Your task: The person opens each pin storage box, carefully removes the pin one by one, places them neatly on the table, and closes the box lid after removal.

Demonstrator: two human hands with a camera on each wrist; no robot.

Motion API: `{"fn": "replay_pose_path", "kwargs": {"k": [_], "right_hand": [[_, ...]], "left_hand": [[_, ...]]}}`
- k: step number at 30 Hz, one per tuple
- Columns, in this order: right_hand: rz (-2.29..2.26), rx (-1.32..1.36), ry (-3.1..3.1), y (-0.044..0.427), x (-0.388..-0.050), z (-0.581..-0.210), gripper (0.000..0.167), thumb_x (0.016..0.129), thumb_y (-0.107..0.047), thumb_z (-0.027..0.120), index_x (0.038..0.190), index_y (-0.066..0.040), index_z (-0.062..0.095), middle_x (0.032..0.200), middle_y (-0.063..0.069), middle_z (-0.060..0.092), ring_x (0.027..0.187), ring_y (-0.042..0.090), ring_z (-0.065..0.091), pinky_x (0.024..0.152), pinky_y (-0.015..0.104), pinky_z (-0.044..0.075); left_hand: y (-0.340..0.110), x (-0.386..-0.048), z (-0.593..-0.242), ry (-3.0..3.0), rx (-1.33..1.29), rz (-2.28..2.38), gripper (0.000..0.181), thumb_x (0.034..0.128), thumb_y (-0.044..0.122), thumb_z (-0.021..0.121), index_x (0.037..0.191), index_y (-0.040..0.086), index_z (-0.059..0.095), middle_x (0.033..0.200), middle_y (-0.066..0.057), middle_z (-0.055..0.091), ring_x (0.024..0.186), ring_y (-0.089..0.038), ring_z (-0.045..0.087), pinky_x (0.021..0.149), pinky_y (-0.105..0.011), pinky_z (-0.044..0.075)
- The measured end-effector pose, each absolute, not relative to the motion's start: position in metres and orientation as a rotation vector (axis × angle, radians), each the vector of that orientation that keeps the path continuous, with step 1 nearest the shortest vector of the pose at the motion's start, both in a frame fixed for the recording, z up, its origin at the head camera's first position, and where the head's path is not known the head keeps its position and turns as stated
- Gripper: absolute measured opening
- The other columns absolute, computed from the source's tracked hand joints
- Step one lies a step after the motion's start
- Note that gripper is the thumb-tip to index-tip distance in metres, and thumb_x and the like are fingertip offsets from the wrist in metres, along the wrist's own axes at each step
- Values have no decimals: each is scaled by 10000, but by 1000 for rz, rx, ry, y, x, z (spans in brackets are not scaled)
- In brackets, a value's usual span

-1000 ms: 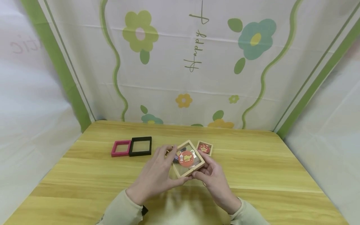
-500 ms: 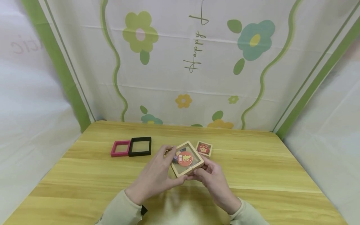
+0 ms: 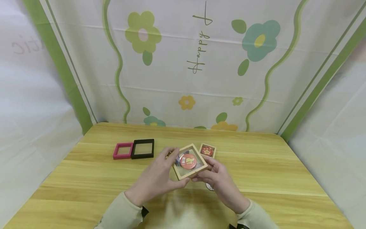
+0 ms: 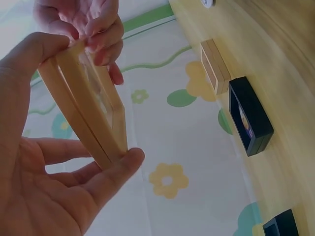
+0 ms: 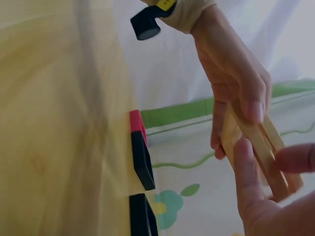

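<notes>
Above the table, a square wooden display frame (image 3: 190, 174) with clear film is held tilted by both hands. A round red badge (image 3: 188, 161) with a yellow thumbs-up shows in its film. My left hand (image 3: 155, 176) grips the frame's left side, thumb and fingers on opposite edges in the left wrist view. My right hand (image 3: 221, 181) pinches the lower right corner. Two layered wooden halves (image 4: 83, 105) form the frame, with a narrow gap between them. A small wooden frame (image 3: 213, 150) with a red star badge (image 3: 207, 151) lies just behind.
To the left lie a pink frame (image 3: 123, 156) and a black frame (image 3: 143, 156), side by side. Another black frame (image 4: 256, 113) with a picture stands near the small wooden one. A round silvery object (image 3: 209, 186) lies partly under my right hand. Fabric walls surround the table.
The held frame has shifted slightly left and tilted a little. My right hand has moved slightly right and down, uncovering more of the round silvery object. Both hands keep their hold.
</notes>
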State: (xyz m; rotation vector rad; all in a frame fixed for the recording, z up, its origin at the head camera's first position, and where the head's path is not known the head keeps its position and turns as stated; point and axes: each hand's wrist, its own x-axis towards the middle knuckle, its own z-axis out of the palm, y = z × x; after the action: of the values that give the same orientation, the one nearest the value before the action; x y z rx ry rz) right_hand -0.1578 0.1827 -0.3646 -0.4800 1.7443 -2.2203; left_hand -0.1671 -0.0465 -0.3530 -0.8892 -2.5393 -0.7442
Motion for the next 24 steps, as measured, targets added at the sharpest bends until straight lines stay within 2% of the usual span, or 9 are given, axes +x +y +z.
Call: {"fn": "replay_pose_path", "kwargs": {"k": [4,7,9,13,17,20,24], "right_hand": [[-2140,-545,1743,193,-164,-362,785,862,60,610,1527,38,193,1486,250,322,1155,336,572,939,404,493],[-2083,-633,1724,198,-167,-361,901,834,86,632,1563,-29,116,1577,194,126,1310,348,432,1001,371,439],[-2062,-672,1711,199,-168,-360,942,826,97,645,1575,-73,101,1601,164,69,1368,353,347,1029,364,408],[-2072,-704,1667,199,-170,-360,965,824,108,673,1579,-106,112,1608,127,66,1408,331,279,1056,378,372],[-2125,-728,1632,199,-172,-360,944,812,120,687,1563,-49,139,1598,123,59,1392,321,312,1047,393,383],[-2156,-731,1622,199,-173,-361,941,802,122,697,1551,-3,140,1572,167,94,1373,324,338,1038,401,395],[-2160,-700,1613,200,-173,-361,961,786,121,714,1548,-3,141,1550,174,130,1367,351,331,1036,407,399]], "left_hand": [[-49,-168,-351,-2515,-952,-750,922,754,522,791,1452,30,444,1357,-106,492,1041,-162,553,866,-322,521],[-49,-167,-351,-2517,-989,-749,936,768,542,774,1479,49,417,1374,-123,504,1137,-213,555,913,-351,505],[-49,-166,-351,-2528,-997,-764,950,776,549,766,1503,71,386,1382,-130,505,1186,-239,542,931,-369,496],[-48,-165,-351,-2531,-1003,-799,938,790,542,762,1519,105,366,1378,-116,509,1198,-230,535,930,-377,496],[-48,-165,-352,-2537,-1000,-826,905,810,541,748,1521,133,366,1373,-106,513,1194,-227,534,923,-393,500],[-47,-164,-352,-2553,-992,-859,898,817,537,745,1526,147,356,1360,-99,527,1173,-213,545,912,-392,505],[-47,-163,-352,-2572,-984,-910,895,818,527,753,1530,165,348,1353,-73,536,1172,-196,542,915,-388,503]]}}
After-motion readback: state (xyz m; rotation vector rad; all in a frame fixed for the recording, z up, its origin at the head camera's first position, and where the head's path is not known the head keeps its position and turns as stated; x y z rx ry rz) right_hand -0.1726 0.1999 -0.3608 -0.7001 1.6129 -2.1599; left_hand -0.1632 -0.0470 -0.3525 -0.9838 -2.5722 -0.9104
